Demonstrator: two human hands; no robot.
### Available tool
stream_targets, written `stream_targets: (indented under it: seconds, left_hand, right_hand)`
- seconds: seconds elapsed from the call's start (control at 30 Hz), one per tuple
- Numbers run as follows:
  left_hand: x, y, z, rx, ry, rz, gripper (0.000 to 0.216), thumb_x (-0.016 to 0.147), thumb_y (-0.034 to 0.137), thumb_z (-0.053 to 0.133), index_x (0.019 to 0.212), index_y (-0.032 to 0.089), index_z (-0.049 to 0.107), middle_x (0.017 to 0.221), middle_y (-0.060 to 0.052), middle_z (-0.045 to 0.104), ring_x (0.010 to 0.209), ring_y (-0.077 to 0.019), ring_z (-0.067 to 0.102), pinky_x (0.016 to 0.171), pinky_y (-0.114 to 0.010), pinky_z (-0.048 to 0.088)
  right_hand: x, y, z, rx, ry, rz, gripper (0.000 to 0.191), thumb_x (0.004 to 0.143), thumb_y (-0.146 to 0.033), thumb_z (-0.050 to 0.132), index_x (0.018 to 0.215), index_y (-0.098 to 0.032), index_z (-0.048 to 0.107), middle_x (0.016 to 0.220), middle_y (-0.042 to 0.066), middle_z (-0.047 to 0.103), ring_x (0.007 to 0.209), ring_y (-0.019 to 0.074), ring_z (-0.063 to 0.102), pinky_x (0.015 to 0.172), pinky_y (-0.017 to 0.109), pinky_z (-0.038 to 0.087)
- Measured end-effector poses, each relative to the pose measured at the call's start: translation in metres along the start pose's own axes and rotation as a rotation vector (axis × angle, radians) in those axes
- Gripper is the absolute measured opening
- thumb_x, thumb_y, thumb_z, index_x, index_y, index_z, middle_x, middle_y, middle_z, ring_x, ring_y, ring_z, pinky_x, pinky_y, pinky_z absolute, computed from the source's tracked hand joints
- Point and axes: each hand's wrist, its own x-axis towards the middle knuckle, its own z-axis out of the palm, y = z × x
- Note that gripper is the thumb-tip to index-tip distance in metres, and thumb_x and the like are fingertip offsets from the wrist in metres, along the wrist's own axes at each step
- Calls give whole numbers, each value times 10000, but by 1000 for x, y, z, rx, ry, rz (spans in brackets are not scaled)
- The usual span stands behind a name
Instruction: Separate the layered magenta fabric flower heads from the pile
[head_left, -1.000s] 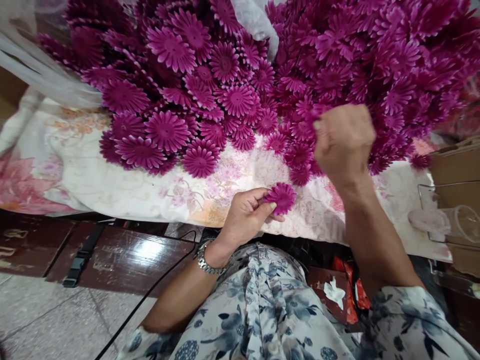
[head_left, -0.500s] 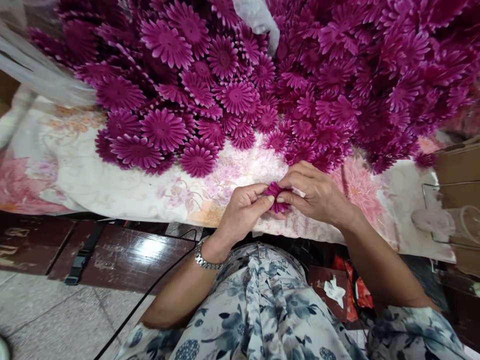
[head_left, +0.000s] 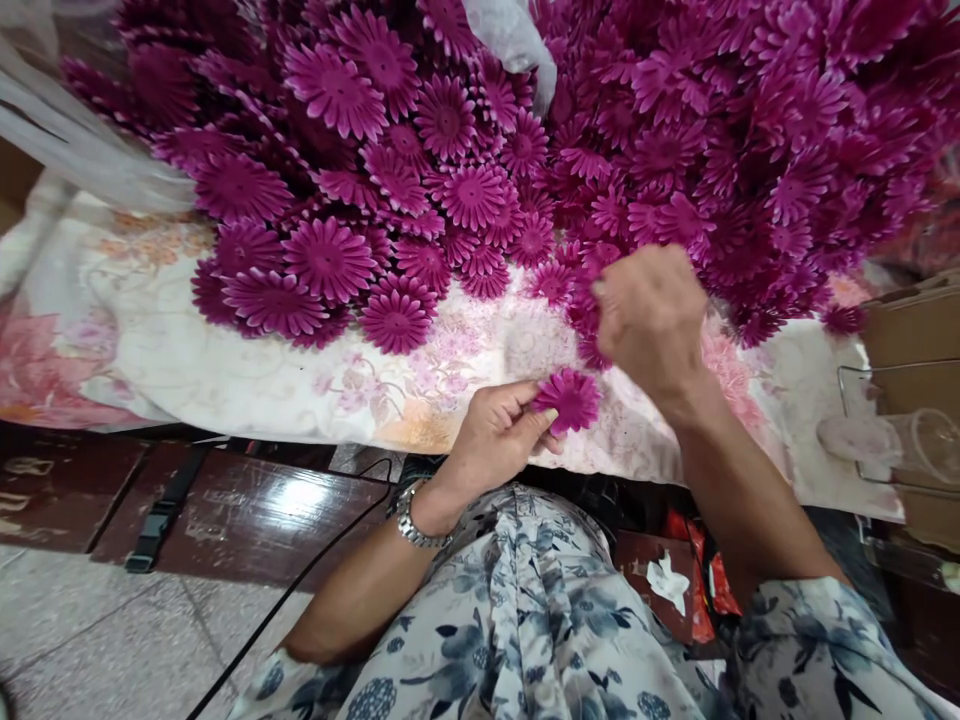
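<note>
My left hand (head_left: 495, 435) pinches a small magenta artificial flower (head_left: 571, 398) between thumb and fingers, just above the near edge of the cloth-covered table (head_left: 225, 370). My right hand (head_left: 651, 315) is raised over the near fringe of a big heap of magenta flowers (head_left: 480, 150), its fingers curled toward the pile. I see only the back of that hand, slightly blurred, so what its fingers hold, if anything, is hidden. A metal watch (head_left: 414, 520) is on my left wrist.
A floral cloth covers the table. Clear plastic sheeting (head_left: 82, 140) lies at the far left and top centre. A cardboard box (head_left: 911, 330) and clear cups in a wire holder (head_left: 900, 440) stand at the right. Below are a dark wooden bench (head_left: 240, 510), a black cable and red packaging.
Half a second ago both hands met at the small flower. Since then my right hand has lifted away up to the pile's edge, while my left hand keeps the flower.
</note>
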Motion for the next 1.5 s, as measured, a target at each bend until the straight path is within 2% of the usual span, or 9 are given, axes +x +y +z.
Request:
stream_targets:
  seconds: [0.1,0.23,0.33,0.4,0.5,0.8,1.0,1.23,1.5]
  left_hand:
    - [0,0,-1,10,-18,-15,164,717,282,643,707,121,611,512,1,621,458,-110,621,445,-176,470]
    - [4,1,-5,-36,-61,-18,193,716,307,659,747,123,609,579,-11,654,490,-133,653,445,-187,465]
    - [4,0,-8,-88,-88,-7,198,727,319,660,740,127,615,605,-22,672,481,-132,647,470,-204,463]
    - [3,0,-9,-139,-106,-3,206,727,329,665,710,128,620,576,-14,655,444,-114,607,462,-210,446]
    - [3,-1,-9,-183,-71,0,217,733,350,671,701,138,639,545,10,606,423,-79,513,441,-207,389]
    - [7,-11,-5,-67,46,301,113,781,284,649,783,189,711,860,-15,597,809,-121,539,723,-231,431]
    - [1,-6,0,21,47,165,240,796,343,605,654,151,624,577,31,490,553,-88,408,543,-223,347]
    - [2,3,4,-64,14,111,130,797,247,564,707,157,590,658,30,490,623,-90,438,602,-210,382]
    - [8,3,0,-91,18,66,208,806,258,569,632,145,561,594,32,476,557,-72,410,555,-207,372]
  right_hand:
    - [15,42,-12,-166,-59,199,318,945,-252,376,740,-166,604,648,63,527,638,149,458,618,341,363]
    - [21,66,-31,-216,-208,338,406,914,-401,459,1154,-102,592,1000,165,622,944,241,553,764,432,386]
    - [9,37,-34,118,-193,121,369,879,-434,514,1069,-137,621,964,107,656,907,196,587,746,375,435]
    - [-2,8,-32,439,-272,-38,270,862,-417,549,961,-178,627,879,75,661,818,162,590,671,309,474]
    - [-16,-23,-27,603,-321,-98,174,878,-357,540,869,-190,589,765,41,631,726,153,565,651,306,485]
    - [-28,-34,-30,480,-285,-38,125,875,-262,527,890,-148,576,772,71,625,731,175,553,704,324,477]
    - [-33,-42,-40,437,-302,25,121,879,-288,521,840,-180,557,739,52,621,716,175,564,689,322,468]
    - [-33,-44,-41,298,-169,41,167,851,-313,572,966,-205,517,796,49,615,769,198,544,708,352,430]
    - [-36,-51,-36,227,7,50,301,798,-279,648,1040,-205,485,904,77,611,833,198,553,724,351,432]
